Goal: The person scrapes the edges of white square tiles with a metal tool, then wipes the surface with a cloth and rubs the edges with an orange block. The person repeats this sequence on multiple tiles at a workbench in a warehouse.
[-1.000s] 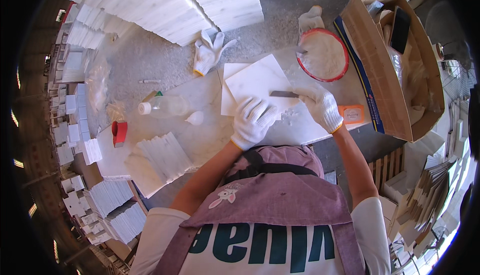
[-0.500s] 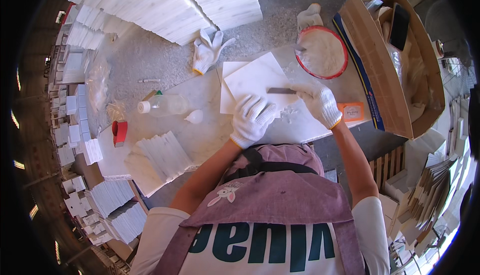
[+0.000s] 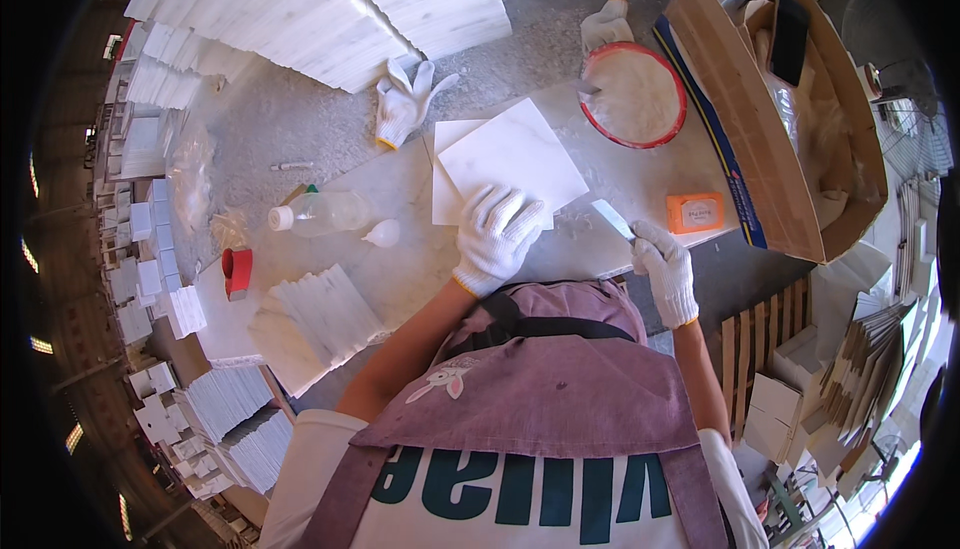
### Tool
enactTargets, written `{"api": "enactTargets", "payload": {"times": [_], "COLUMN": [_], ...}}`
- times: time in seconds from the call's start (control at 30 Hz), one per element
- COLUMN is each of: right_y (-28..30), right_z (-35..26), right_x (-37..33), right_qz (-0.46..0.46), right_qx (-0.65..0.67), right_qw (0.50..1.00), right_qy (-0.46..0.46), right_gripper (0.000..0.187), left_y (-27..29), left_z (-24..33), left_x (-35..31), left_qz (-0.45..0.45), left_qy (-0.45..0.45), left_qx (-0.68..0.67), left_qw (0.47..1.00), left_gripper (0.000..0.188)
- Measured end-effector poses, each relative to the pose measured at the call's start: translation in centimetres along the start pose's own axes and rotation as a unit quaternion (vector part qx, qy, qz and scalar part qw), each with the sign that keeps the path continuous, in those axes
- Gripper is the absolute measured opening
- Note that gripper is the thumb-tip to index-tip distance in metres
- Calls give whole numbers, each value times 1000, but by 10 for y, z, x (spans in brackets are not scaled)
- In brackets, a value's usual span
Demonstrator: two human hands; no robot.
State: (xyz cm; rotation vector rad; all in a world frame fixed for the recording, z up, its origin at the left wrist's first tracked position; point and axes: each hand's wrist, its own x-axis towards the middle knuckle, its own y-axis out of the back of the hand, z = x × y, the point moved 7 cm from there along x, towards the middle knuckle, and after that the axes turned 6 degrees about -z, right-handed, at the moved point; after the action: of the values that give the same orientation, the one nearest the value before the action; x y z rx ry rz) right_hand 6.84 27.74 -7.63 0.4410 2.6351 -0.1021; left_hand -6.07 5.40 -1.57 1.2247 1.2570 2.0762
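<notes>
The left hand (image 3: 497, 239) lies unclenched on the upper white tile (image 3: 515, 154), by the table's (image 3: 415, 264) near edge; the right hand (image 3: 662, 264) clamps a scraper (image 3: 612, 219) over that edge; seemingly blade-work, next calling for a steadied tile.

Over on the left a clear bottle (image 3: 328, 215) lies on its side, a red ring (image 3: 240, 267) near it. Farther back sits a white glove (image 3: 400, 107); to the right, an open cardboard box (image 3: 730, 99) holds a dark phone (image 3: 789, 37).

Beyond the white-gloved right hand (image 3: 664, 269), open pale surface (image 3: 642, 177) reaches a round red-rimmed bowl (image 3: 683, 111), an orange rectangular box (image 3: 695, 212) blocking ahead-right.
</notes>
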Motion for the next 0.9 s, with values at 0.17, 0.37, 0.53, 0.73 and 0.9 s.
{"api": "enactTargets", "payload": {"times": [0.17, 0.37, 0.53, 0.73, 0.9], "right_y": [-27, -68, -73, -73, -52], "right_z": [25, -30, -30, -39, -24], "right_x": [-20, -25, -30, -33, -23], "right_qz": [45, -96, -141, -195, -103], "right_qx": [270, 130, 33, -7, -52], "right_qw": [959, 986, 989, 979, 993], "right_qy": [-72, -48, -19, -58, -4], "right_gripper": [32, 42, 47, 37, 26], "left_y": [19, -2, 0, -1, 16], "left_z": [9, 28, 30, 34, 44], "left_x": [21, 9, 9, 12, 30], "left_qz": [-124, -206, -247, -248, -246], "left_qy": [102, 355, 363, 320, 224], "left_qx": [-106, -517, -465, -428, -346], "left_qw": [981, 751, 768, 808, 877], "left_gripper": [37, 32, 25, 24, 25]}}
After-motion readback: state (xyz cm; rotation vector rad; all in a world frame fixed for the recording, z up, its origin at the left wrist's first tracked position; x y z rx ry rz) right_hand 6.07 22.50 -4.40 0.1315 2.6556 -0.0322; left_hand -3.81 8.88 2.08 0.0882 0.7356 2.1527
